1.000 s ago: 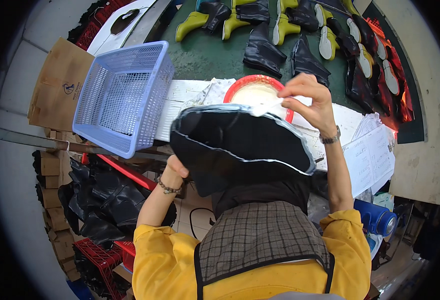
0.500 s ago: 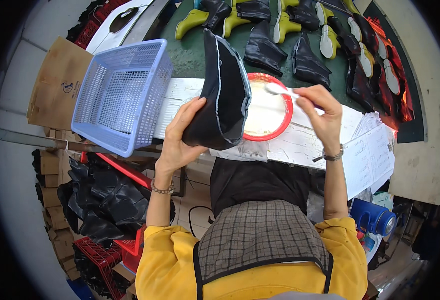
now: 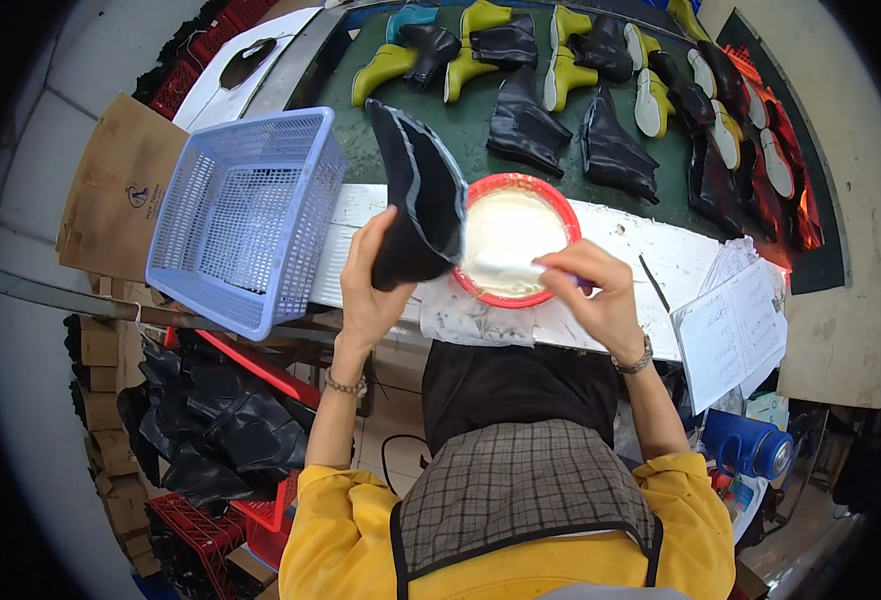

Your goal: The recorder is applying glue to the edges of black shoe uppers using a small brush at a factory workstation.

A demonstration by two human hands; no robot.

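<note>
My left hand (image 3: pixel 368 285) is wrapped round the lower left side of a black boot upper (image 3: pixel 398 215), holding it tilted above the white board. The upper's open edge, rimmed in light grey-blue, faces right and overlaps the bowl's left rim in the picture. In my right hand (image 3: pixel 600 295), closed in a pinch, is a small brush (image 3: pixel 508 270) with a white head, and a bit of purple shows by the fingers. That head is at the creamy white paste (image 3: pixel 515 225) in a red bowl (image 3: pixel 567 208); whether it dips in is hard to tell.
A blue plastic basket (image 3: pixel 305 215) stands left of the bowl. Black boot uppers (image 3: pixel 530 125) and green boot lasts (image 3: pixel 565 80) cover the green surface beyond. A thin dark stick (image 3: pixel 653 283) and written papers (image 3: pixel 730 325) lie to the right. Below left hang black leather pieces (image 3: pixel 220 410).
My right hand has moved down and left, bringing the brush head lower over the paste. The boot upper has shifted left, and the thin dark stick now shows on the board.
</note>
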